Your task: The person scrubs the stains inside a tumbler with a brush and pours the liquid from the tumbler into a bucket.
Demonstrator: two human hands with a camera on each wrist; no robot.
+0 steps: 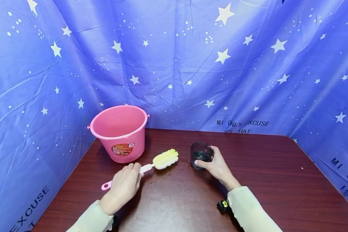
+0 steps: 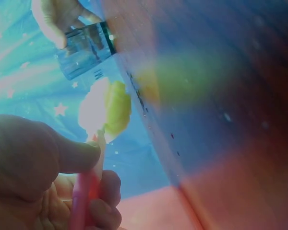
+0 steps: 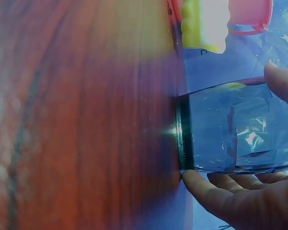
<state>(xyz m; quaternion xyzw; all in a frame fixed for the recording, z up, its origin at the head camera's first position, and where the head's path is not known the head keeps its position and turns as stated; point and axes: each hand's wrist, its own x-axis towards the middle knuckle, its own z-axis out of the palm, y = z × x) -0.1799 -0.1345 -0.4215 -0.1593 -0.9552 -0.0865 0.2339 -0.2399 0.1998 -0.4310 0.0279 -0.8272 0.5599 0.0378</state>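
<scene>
My left hand (image 1: 124, 183) grips the pink handle (image 2: 84, 196) of a sponge bottle brush. The brush's yellow and white sponge head (image 1: 166, 159) points right, toward the glass. In the left wrist view the thumb and curled fingers wrap the handle below the sponge (image 2: 116, 109). My right hand (image 1: 218, 166) holds a dark, see-through drinking glass (image 1: 199, 154) upright at the table, thumb on the near side and fingers behind. In the right wrist view the glass (image 3: 230, 129) has its base at the tabletop, between thumb and fingers.
A pink bucket (image 1: 121, 129) with a round label stands at the back left, just beyond the brush. Water drops dot the brown table (image 1: 168, 199) between brush and glass. A blue star-patterned curtain (image 1: 174, 64) hangs around the table's back and sides.
</scene>
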